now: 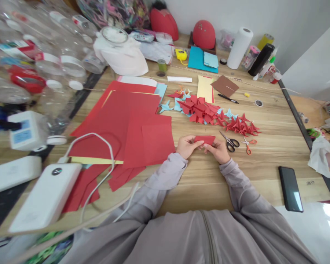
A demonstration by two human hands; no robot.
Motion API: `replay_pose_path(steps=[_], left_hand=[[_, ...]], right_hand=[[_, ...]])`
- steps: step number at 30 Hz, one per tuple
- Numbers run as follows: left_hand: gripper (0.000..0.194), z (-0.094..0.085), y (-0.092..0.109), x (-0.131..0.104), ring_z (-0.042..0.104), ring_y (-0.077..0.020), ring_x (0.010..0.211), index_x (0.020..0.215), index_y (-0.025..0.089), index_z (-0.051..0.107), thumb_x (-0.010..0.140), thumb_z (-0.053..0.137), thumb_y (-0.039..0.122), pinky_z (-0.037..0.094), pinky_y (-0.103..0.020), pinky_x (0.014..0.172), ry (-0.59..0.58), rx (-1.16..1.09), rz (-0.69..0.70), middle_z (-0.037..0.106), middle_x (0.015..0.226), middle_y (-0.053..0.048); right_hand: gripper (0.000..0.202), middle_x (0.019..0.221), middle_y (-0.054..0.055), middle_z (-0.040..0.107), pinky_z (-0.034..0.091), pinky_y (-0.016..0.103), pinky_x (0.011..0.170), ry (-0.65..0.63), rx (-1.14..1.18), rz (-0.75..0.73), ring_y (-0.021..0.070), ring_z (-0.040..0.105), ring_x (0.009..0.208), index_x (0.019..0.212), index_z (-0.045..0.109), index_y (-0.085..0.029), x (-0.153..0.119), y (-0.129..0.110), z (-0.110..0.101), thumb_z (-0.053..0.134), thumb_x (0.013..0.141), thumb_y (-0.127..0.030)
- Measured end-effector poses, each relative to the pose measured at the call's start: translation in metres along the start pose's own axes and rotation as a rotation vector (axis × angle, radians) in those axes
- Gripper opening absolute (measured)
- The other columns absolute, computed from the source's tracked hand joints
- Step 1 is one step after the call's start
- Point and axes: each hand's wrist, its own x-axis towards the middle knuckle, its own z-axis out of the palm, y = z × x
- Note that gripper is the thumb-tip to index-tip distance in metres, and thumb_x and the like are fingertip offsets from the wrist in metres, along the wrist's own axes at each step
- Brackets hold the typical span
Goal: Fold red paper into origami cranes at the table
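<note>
Between my two hands is a small folded piece of red paper (pixel 205 139), held just above the table. My left hand (pixel 187 146) pinches its left end with the thumb on top. At the right end, my right hand (pixel 217 149) grips it the same way, thumb pressed to the lower edge. Just beyond lies a pile of folded red paper pieces (pixel 199 109), with red paper stars (pixel 240 125) and light blue ones (pixel 166 106) around it. Black-handled scissors (pixel 230 142) and orange-handled scissors (pixel 248 145) rest right of my right hand.
Red paper sheets (pixel 126 121) cover the table's left side. A white power bank (pixel 45 198) with a cable and many plastic bottles (pixel 52 66) stand farther left. A phone (pixel 290 189) lies at right. Paper towel roll (pixel 239 47), tape measure (pixel 180 54) and pincushion (pixel 204 34) sit behind.
</note>
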Motion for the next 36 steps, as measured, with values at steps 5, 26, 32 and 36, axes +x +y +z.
replay_pose_path(steps=[5,26,32,36], left_hand=[[0.029,-0.0010,-0.0025,-0.0004,0.059,-0.0135,0.046,0.064,0.014,0.068,0.066,0.070,0.042,0.051,-0.026,0.050,0.002,-0.055,-0.031,0.064,0.054,-0.003],[0.025,-0.0021,-0.0028,-0.0026,0.050,-0.0086,0.037,0.071,0.015,0.072,0.065,0.070,0.040,0.038,-0.021,0.037,-0.042,0.098,0.036,0.063,0.053,-0.001],[0.020,-0.0032,-0.0056,-0.0003,0.049,-0.0049,0.038,0.074,0.015,0.072,0.068,0.070,0.035,0.036,-0.020,0.036,-0.078,0.084,0.137,0.069,0.077,-0.005],[0.016,-0.0033,-0.0062,-0.0001,0.041,-0.0022,0.035,0.072,0.016,0.072,0.066,0.072,0.031,0.029,-0.019,0.032,-0.073,0.087,0.174,0.067,0.073,-0.004]], right_hand=[[0.032,0.053,-0.001,0.061,0.049,0.026,0.049,-0.004,-0.033,-0.019,0.0112,0.055,0.046,0.076,0.065,-0.017,-0.0001,0.0023,0.0001,0.068,0.068,-0.048],[0.025,0.063,-0.001,0.061,0.044,0.024,0.058,0.151,-0.149,-0.143,0.0108,0.052,0.058,0.068,0.064,-0.018,0.0016,0.0043,-0.0045,0.065,0.073,-0.042],[0.012,0.068,0.001,0.066,0.047,0.027,0.063,0.200,-0.106,-0.198,0.0133,0.058,0.063,0.068,0.069,-0.020,0.0014,0.0021,-0.0038,0.069,0.070,-0.033],[0.008,0.068,0.001,0.068,0.048,0.028,0.063,0.170,-0.098,-0.220,0.0143,0.060,0.064,0.068,0.071,-0.022,0.0013,0.0032,-0.0041,0.071,0.069,-0.030]])
